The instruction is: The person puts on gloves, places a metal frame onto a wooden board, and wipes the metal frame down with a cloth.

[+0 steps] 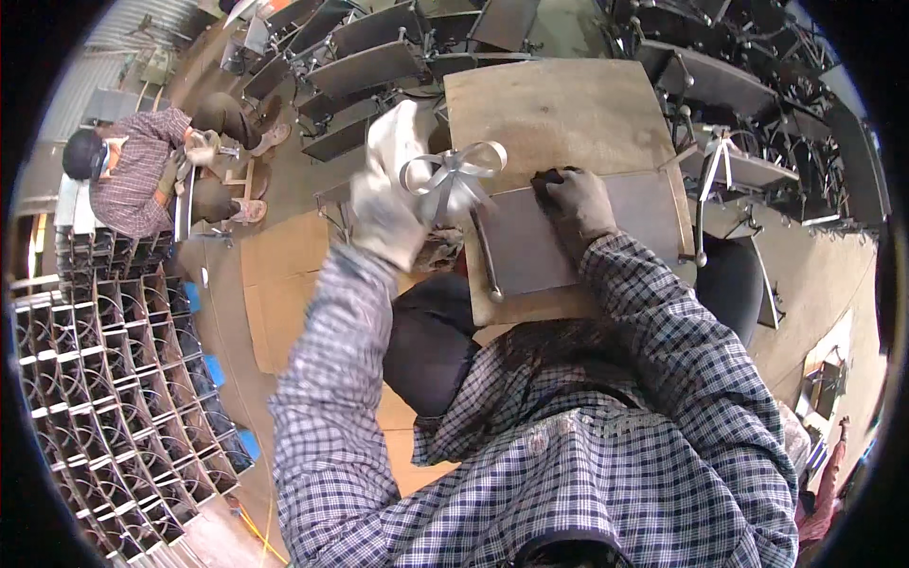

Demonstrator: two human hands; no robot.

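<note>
A dark grey flat panel (540, 248) lies on a brown board before me. Thin dark rods run along its sides, and silver bow-shaped ornaments of bent strip, one a left bow (454, 175), the other a right bow (722, 156), stand at its far corners. My right hand (579, 201), gloved, is closed at the panel's far edge; its fingertips look dark. My left hand (386, 222), also gloved and smeared by motion, is closed around a white cloth (393, 137) just left of the left bow. The left fingers are blurred.
The brown board (559, 104) extends away from me. Several similar dark panels (365, 76) stand far left, with more stacked at far right. A metal rack (123, 398) of curved parts is at left. Cardboard (275, 284) covers floor nearby. A co-worker (142, 170) sits at far left.
</note>
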